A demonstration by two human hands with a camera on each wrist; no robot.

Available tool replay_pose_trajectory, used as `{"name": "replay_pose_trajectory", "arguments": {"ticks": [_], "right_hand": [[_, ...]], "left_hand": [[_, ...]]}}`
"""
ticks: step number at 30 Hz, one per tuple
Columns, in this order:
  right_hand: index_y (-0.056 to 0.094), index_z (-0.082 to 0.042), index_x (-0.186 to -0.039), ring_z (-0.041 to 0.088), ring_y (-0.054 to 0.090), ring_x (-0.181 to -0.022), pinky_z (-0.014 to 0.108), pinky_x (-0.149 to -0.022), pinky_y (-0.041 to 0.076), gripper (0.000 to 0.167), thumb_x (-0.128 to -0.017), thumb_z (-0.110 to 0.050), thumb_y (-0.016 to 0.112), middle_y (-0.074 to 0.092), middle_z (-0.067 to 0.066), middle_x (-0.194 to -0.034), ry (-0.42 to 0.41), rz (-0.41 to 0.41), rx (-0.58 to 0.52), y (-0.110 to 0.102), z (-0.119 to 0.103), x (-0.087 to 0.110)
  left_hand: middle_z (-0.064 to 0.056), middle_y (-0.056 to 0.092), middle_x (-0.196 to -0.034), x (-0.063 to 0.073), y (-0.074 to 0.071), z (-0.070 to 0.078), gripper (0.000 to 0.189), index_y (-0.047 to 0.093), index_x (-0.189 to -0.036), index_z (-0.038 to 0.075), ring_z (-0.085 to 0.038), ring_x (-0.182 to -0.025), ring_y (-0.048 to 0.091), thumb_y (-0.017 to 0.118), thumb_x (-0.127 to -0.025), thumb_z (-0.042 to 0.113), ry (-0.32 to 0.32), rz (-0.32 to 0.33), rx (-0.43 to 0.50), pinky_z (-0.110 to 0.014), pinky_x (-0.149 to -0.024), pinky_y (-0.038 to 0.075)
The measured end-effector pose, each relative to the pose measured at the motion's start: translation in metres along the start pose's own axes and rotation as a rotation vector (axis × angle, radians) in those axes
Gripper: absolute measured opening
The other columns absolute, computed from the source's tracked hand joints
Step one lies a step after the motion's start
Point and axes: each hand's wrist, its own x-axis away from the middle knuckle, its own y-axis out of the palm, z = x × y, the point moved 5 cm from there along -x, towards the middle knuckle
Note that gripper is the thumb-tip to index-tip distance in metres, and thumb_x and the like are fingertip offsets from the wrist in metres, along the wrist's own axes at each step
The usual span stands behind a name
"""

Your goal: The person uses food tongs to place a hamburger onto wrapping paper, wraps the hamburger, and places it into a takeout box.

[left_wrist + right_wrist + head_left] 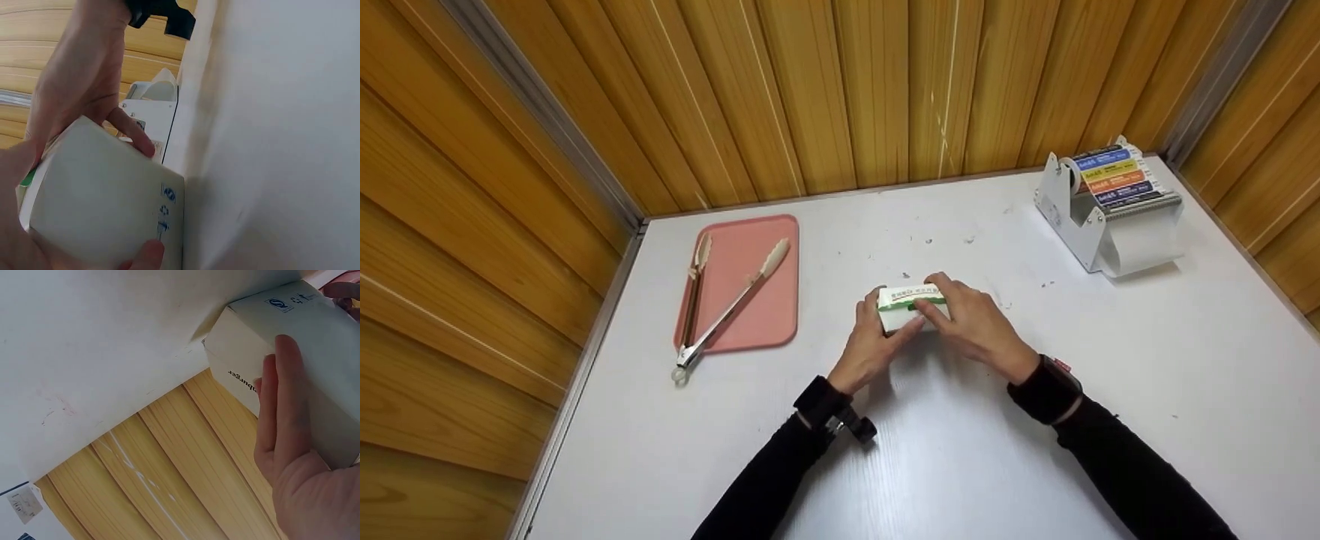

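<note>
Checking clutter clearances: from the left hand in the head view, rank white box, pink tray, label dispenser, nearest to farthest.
1. White box: nearest, gripped by the left hand.
2. Pink tray: off to that hand's left, apart from it.
3. Label dispenser: farthest, toward the table's far right corner.

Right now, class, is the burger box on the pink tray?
No: the left hand and right hand hold the burger box off the pink tray, to its right.
</note>
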Motion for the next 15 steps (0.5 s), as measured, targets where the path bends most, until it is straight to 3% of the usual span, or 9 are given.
{"name": "replay_pose_trajectory", "arguments": {"ticks": [6, 15], "right_hand": [[0.058, -0.01, -0.127, 0.029, 0.065, -0.082, 0.049, -0.072, 0.054, 0.036, -0.107, -0.039, 0.055, 0.071, 0.014, -0.097, -0.002, 0.035, -0.006, 0.0026, -0.0016, 0.0023], [0.059, -0.01, -0.127, 0.034, 0.068, -0.081, 0.051, -0.07, 0.054, 0.037, -0.107, -0.041, 0.055, 0.074, 0.019, -0.1, 0.032, 0.105, 0.009, 0.0025, -0.0009, 0.0023]], "left_hand": [[-0.016, 0.045, -0.141, -0.0018, 0.0, -0.0014, 0.077, 0.034, -0.159, 0.01, -0.022, -0.116, 0.05, 0.047, -0.104, 0.061, -0.064, 0.059, 0.088, -0.038, -0.098, 0.048], [-0.022, 0.042, -0.15, 0.0008, 0.0016, -0.0012, 0.078, 0.009, -0.168, 0.014, -0.027, -0.124, 0.049, 0.042, -0.109, 0.051, -0.004, 0.054, 0.054, -0.048, -0.112, 0.042]]}}
